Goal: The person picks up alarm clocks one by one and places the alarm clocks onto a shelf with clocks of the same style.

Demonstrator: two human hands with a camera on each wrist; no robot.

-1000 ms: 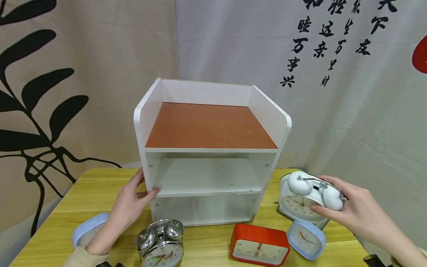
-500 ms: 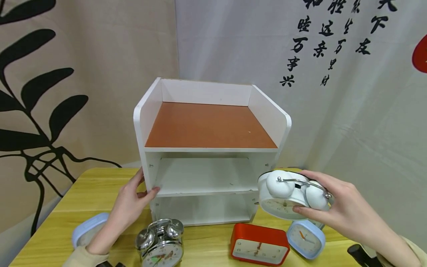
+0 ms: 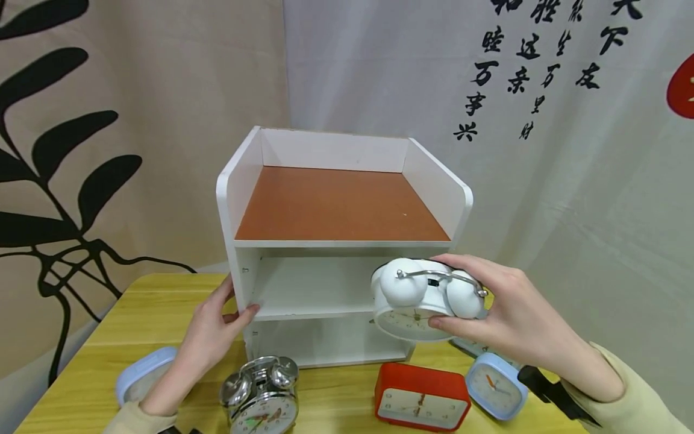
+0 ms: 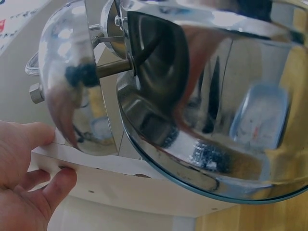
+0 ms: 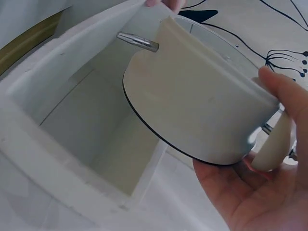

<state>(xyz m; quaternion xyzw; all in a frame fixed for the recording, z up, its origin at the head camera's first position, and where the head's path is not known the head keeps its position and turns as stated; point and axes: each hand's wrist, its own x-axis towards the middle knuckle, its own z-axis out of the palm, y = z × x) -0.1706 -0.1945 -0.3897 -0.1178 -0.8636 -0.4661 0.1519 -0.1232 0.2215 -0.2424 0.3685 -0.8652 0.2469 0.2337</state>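
My right hand [image 3: 504,301] grips a white twin-bell alarm clock [image 3: 403,283] by its bell end, thumb on the face side and fingers behind. The clock hangs before the right part of a small white shelf unit [image 3: 338,244], its face tipped downward. In the right wrist view the clock's metal foot [image 5: 137,41] points toward the shelf's opening. At the unit's left side panel, my left hand [image 3: 211,331] pinches the edge between thumb and fingers. A silver twin-bell alarm clock [image 3: 262,395] stands near that forearm and fills much of the left wrist view.
A red rectangular clock [image 3: 423,395] sits in front of the unit, beside a light blue clock [image 3: 496,386]. Behind these, a pale clock [image 3: 468,346] is mostly hidden. Another blue clock [image 3: 143,377] lies partly behind the left forearm. Cloth curtains [image 3: 352,66] hang behind the wooden table [image 3: 135,307].
My right hand has carried the white alarm clock leftward from the table's right side to the front of the shelf unit. The left hand has stayed on the side panel.
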